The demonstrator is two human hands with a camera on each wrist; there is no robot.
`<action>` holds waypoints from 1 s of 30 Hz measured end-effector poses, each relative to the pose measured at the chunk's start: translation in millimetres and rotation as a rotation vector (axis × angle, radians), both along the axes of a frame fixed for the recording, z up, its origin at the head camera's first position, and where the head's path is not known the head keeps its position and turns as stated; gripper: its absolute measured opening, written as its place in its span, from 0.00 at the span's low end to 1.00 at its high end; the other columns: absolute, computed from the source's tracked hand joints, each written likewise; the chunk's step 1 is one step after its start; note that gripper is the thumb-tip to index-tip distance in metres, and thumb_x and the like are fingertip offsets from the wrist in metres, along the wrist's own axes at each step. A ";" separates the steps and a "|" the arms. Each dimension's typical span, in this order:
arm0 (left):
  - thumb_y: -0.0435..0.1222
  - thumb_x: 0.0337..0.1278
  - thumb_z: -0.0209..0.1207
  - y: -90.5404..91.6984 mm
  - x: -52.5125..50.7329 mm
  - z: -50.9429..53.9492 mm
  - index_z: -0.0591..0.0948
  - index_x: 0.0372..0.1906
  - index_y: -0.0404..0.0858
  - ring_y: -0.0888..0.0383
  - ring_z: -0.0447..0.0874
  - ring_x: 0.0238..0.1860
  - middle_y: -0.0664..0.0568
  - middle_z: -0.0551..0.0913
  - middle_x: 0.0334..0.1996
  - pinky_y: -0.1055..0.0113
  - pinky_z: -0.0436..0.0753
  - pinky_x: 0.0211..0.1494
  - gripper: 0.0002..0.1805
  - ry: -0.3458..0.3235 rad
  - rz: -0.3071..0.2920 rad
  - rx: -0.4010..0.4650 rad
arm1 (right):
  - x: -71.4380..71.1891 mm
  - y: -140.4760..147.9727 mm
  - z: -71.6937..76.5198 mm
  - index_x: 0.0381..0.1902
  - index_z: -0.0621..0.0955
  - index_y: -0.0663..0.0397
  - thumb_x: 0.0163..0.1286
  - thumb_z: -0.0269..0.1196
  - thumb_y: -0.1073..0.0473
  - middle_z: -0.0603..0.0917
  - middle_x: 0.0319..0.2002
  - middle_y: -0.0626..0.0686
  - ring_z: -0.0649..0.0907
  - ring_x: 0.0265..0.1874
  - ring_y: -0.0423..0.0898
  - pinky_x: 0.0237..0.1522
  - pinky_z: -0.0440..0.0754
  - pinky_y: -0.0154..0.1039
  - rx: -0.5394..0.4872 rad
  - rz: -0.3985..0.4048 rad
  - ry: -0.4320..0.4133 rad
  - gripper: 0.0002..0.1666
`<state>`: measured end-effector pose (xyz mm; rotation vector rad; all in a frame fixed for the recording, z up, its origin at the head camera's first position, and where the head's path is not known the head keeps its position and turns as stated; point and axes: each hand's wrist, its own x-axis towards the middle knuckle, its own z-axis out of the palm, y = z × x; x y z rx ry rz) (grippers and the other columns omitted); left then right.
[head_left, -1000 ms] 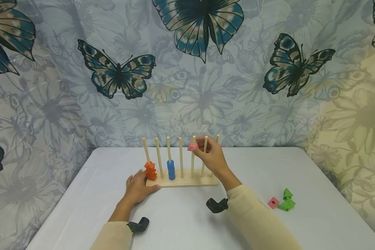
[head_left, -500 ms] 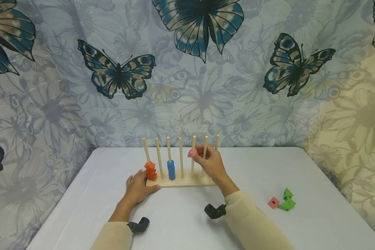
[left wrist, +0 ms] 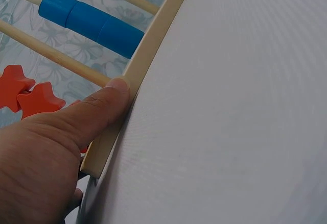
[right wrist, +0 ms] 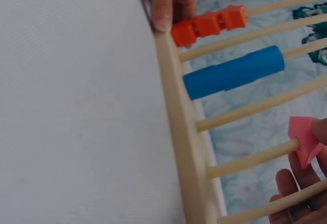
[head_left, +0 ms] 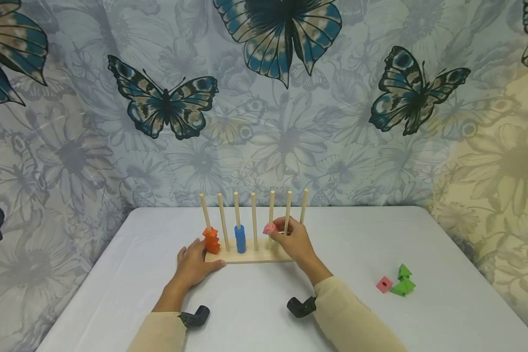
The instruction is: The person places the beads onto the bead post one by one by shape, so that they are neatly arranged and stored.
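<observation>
A wooden base (head_left: 246, 257) with several upright pegs stands on the table. My left hand (head_left: 195, 264) grips its left end, the thumb (left wrist: 104, 104) lying along the front edge. My right hand (head_left: 296, 240) pinches a pink block (head_left: 270, 229), which is threaded about halfway down the fifth peg from the left; in the right wrist view the peg enters the pink block (right wrist: 302, 138). Orange star-shaped pieces (head_left: 211, 241) are stacked on the leftmost peg, beside my left fingers. Blue cylinders (head_left: 240, 239) sit stacked on the third peg.
On the white table (head_left: 334, 322), to the right of my right arm, lie a loose pink block (head_left: 385, 284) and several green triangular pieces (head_left: 403, 287). A butterfly-patterned cloth (head_left: 290, 142) hangs behind the table's back edge.
My right hand has moved down with the pink block, from near the top of the fifth peg to about its middle. My left hand has stayed in place on the base.
</observation>
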<state>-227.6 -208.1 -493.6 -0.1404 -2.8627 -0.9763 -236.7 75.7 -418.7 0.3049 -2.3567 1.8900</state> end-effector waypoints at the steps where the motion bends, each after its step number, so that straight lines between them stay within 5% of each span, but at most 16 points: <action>1: 0.52 0.43 0.73 -0.1 -0.2 -0.4 0.73 0.62 0.31 0.38 0.56 0.69 0.35 0.72 0.62 0.38 0.40 0.68 0.43 -0.001 0.001 -0.001 | 3.1 -0.7 1.8 0.44 0.79 0.69 0.61 0.66 0.69 0.83 0.38 0.59 0.80 0.38 0.54 0.38 0.77 0.41 0.007 -0.001 -0.003 0.14; 7: 0.52 0.44 0.72 -0.3 -1.6 -1.6 0.73 0.63 0.33 0.39 0.55 0.70 0.37 0.72 0.63 0.39 0.39 0.68 0.43 -0.016 0.001 -0.002 | -4.5 1.1 -24.3 0.42 0.81 0.62 0.59 0.68 0.67 0.82 0.35 0.52 0.80 0.35 0.48 0.40 0.77 0.42 0.033 -0.032 -0.009 0.13; 15: 0.52 0.44 0.72 0.0 -0.6 -0.8 0.73 0.63 0.32 0.38 0.55 0.70 0.36 0.71 0.63 0.38 0.40 0.68 0.44 -0.010 -0.001 -0.010 | -7.7 6.7 -42.9 0.44 0.80 0.66 0.59 0.67 0.70 0.83 0.35 0.54 0.82 0.36 0.50 0.38 0.81 0.42 0.118 -0.012 -0.031 0.14; 22: 0.52 0.44 0.72 -1.3 -0.4 -0.6 0.73 0.63 0.32 0.37 0.56 0.69 0.35 0.72 0.62 0.38 0.40 0.68 0.43 0.000 -0.002 -0.009 | 2.7 13.6 -35.4 0.56 0.77 0.67 0.62 0.65 0.68 0.83 0.47 0.61 0.82 0.49 0.56 0.51 0.78 0.49 0.159 -0.014 -0.065 0.23; 30: 0.52 0.43 0.72 -0.1 -1.0 0.1 0.73 0.64 0.34 0.37 0.56 0.69 0.37 0.72 0.63 0.38 0.40 0.68 0.43 -0.007 -0.013 -0.009 | 19.8 32.3 -20.9 0.61 0.75 0.63 0.63 0.66 0.66 0.82 0.51 0.60 0.82 0.50 0.55 0.50 0.80 0.48 0.170 -0.004 -0.032 0.28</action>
